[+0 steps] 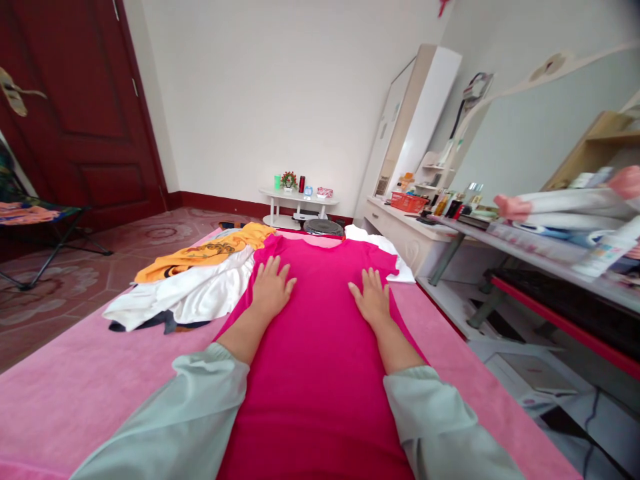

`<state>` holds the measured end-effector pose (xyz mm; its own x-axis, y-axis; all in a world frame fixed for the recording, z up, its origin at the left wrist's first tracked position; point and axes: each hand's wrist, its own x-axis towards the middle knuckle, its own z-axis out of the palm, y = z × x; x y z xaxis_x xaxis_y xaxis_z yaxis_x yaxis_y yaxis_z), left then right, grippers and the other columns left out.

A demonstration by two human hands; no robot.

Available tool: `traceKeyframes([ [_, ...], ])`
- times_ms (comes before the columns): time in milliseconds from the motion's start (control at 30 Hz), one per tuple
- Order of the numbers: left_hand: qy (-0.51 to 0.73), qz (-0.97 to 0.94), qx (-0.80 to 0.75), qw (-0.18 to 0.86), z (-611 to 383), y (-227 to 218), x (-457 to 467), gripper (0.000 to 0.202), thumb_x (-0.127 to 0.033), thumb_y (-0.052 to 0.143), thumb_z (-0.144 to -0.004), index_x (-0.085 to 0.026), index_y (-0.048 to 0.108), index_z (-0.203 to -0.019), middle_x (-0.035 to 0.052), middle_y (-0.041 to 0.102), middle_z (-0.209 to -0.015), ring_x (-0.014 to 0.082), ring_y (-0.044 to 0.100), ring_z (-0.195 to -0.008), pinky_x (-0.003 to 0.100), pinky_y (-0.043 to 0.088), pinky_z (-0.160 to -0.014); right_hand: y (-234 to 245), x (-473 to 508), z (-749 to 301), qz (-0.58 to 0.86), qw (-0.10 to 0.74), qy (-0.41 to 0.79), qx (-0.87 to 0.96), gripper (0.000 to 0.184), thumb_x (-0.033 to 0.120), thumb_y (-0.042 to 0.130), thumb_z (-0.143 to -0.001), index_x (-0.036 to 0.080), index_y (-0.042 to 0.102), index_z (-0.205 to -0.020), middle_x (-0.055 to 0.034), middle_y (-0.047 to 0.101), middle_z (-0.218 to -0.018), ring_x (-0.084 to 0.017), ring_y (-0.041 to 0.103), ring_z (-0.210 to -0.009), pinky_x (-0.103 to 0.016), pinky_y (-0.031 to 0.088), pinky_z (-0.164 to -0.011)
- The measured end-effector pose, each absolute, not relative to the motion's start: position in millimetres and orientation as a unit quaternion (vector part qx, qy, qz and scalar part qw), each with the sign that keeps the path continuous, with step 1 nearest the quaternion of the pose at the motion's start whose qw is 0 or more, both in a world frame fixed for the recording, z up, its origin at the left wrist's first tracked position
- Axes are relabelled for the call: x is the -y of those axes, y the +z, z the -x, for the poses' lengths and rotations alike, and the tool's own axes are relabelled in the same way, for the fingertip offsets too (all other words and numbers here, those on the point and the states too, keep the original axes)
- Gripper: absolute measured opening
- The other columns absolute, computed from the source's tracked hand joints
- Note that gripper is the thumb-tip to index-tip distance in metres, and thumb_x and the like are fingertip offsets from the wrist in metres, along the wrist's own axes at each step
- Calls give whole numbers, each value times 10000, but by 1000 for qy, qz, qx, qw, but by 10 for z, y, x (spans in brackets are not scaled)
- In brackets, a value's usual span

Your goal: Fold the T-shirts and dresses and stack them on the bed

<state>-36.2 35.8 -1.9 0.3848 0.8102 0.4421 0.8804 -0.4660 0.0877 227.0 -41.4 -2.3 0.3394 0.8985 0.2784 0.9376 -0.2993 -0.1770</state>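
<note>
A bright pink short-sleeved T-shirt (320, 333) lies spread out on the pink bed cover (100, 393), its neckline toward the far end. My left hand (273, 288) rests flat on the shirt's left side, just below the sleeve, with fingers spread. On the opposite side my right hand (373, 297) lies the same way, palm down and open. Neither hand grips the fabric. The shirt's lower hem runs out of the bottom of the view.
Left of the shirt is a heap with an orange garment (205, 253) and a white garment (185, 297). A folded white cloth (405, 267) lies at the far right. A cluttered dressing table (385, 217) and a grey-topped table (480, 240) flank the bed's right. A folding chair (60, 213) stands left.
</note>
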Motion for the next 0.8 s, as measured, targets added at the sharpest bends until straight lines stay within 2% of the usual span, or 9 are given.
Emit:
traceKeyframes([
  [67,-175,881,437,37,330,-38,-356,562,-539,261,-917,-262,383,-1391,56,250,-1519,252,194,-1395,453,198,-1108,-16,407,-2247,762,121,-13,636,689,594,164,-905,209,170,-1476,-44,128,-1547,-200,44,-1418,-470,101,-1119],
  [100,-145,889,433,12,333,-54,-369,577,-564,258,-910,-276,371,-1397,47,262,-1516,260,210,-1390,469,207,-1102,-18,403,-2260,770,102,13,630,697,599,171,-900,203,185,-1474,-49,141,-1544,-207,60,-1416,-476,99,-1118],
  [200,-111,841,529,-12,389,-82,-424,599,-538,262,-917,-186,410,-1378,118,336,-1474,299,262,-1365,495,213,-1092,-32,394,-2336,856,83,27,510,753,593,197,-894,92,234,-1454,-131,154,-1532,-269,74,-1410,-520,96,-1106],
  [300,-174,799,575,18,375,-48,-402,562,-472,279,-931,-126,447,-1340,160,340,-1462,294,270,-1360,458,231,-1092,-13,395,-2288,869,113,-4,482,763,585,216,-897,64,217,-1454,-159,138,-1530,-285,46,-1411,-527,118,-1097],
  [400,-205,860,466,1,249,-16,-307,579,-534,266,-924,-227,354,-1407,79,266,-1511,251,210,-1389,428,221,-1104,24,394,-2093,771,137,-9,622,725,604,224,-897,172,166,-1478,-77,88,-1551,-223,1,-1420,-462,130,-1112],
  [467,-155,906,392,-36,183,-33,-275,618,-625,251,-892,-316,306,-1425,24,247,-1522,248,181,-1400,452,191,-1111,32,382,-1990,703,112,22,702,705,629,221,-891,237,173,-1476,-28,101,-1552,-191,16,-1421,-430,107,-1123],
  [533,-108,909,398,-54,182,-75,-299,669,-694,224,-856,-347,310,-1421,22,240,-1524,276,172,-1401,501,167,-1104,19,361,-1972,709,82,52,699,726,652,202,-881,232,188,-1473,-29,124,-1548,-196,43,-1419,-445,79,-1126],
  [633,-99,877,468,-44,274,-135,-392,725,-715,176,-844,-309,311,-1430,62,219,-1528,297,170,-1398,515,163,-1097,-25,333,-2070,785,73,50,614,777,657,164,-875,166,165,-1477,-60,109,-1548,-218,55,-1417,-480,74,-1121],
  [800,-98,848,520,-29,378,-155,-461,743,-707,180,-847,-270,325,-1430,80,232,-1522,296,182,-1395,493,175,-1103,-85,317,-2241,842,72,33,533,825,667,146,-856,122,164,-1475,-85,94,-1548,-253,33,-1415,-508,75,-1113],
])
